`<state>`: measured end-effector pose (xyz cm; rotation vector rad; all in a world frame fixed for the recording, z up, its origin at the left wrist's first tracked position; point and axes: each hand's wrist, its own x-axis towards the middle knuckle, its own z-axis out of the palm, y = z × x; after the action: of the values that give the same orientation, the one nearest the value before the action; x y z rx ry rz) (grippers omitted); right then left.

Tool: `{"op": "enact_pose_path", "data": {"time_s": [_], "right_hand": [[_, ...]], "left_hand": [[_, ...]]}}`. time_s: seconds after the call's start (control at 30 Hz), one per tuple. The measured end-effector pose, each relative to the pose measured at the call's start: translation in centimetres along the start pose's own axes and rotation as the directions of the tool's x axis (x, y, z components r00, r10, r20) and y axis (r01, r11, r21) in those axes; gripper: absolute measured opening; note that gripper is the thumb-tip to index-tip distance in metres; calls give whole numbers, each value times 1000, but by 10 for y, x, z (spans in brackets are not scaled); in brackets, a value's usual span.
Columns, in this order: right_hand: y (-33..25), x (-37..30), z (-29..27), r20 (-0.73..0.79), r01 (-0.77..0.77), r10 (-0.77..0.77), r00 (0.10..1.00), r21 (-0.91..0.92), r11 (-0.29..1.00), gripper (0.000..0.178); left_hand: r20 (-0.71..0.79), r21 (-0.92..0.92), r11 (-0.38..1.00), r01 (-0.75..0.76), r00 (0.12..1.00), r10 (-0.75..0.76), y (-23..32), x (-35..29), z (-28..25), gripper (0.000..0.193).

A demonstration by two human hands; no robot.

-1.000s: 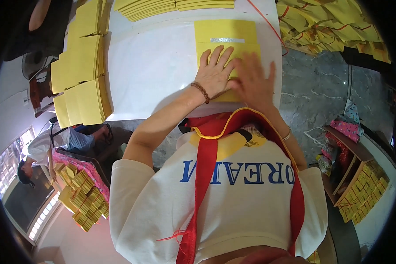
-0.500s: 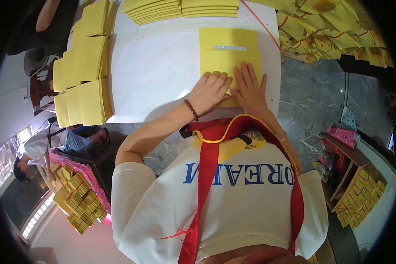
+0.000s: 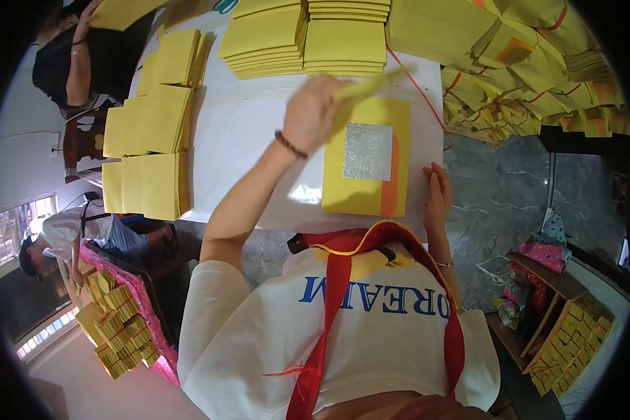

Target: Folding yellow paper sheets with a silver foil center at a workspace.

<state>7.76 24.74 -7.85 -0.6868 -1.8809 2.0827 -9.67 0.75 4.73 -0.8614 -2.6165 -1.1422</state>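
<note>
My left hand [image 3: 309,108], with a brown bead bracelet at its wrist, is raised over the white table and closed on a folded yellow paper [image 3: 376,82]. That paper is seen nearly edge-on and smeared by motion. Below it a flat yellow sheet [image 3: 336,190] lies on the table, bearing a silver glittery square [image 3: 367,150] and an orange strip [image 3: 390,196] along its right side. At the table's right edge, just beside this sheet, my right hand [image 3: 437,192] holds nothing, its fingers loosely bent.
Stacks of folded yellow paper stand at the table's far side [image 3: 346,45] and left side [image 3: 154,185]. A red cord [image 3: 420,87] lies at the right, near heaped yellow bundles [image 3: 532,91]. One person [image 3: 77,70] stands far left; another [image 3: 70,234] works at yellow bundles.
My hands pressed a folded yellow paper flat; now the left has lifted it away and the right has drawn to the table edge. The sheet with the silver square has come into sight.
</note>
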Motion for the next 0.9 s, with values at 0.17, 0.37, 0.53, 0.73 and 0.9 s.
{"op": "enact_pose_path", "data": {"time_s": [0.17, 0.37, 0.53, 0.73, 0.9], "right_hand": [[-4, 4, 8, 22, -18, 19, 1000, -42, 999, 29], [-5, 2, 7, 41, -13, 19, 999, -133, 991, 29], [-5, 0, 8, 23, -15, 18, 1000, -127, 992, 27], [-2, -1, 7, 10, -9, 11, 1000, -170, 985, 25], [1, -1, 8, 38, -3, 9, 999, -153, 988, 24]], "left_hand": [[-411, 203, 961, -189, 874, 259, -72, 66, 43, 41], [-117, 579, 802, -149, 958, 262, -115, 82, 86, 46], [-8, 602, 779, -177, 974, 228, -119, 92, 86, 44], [218, 589, 789, -174, 975, 53, -125, 85, 85, 48], [223, 617, 765, -184, 973, 54, -135, 71, 96, 60]]}}
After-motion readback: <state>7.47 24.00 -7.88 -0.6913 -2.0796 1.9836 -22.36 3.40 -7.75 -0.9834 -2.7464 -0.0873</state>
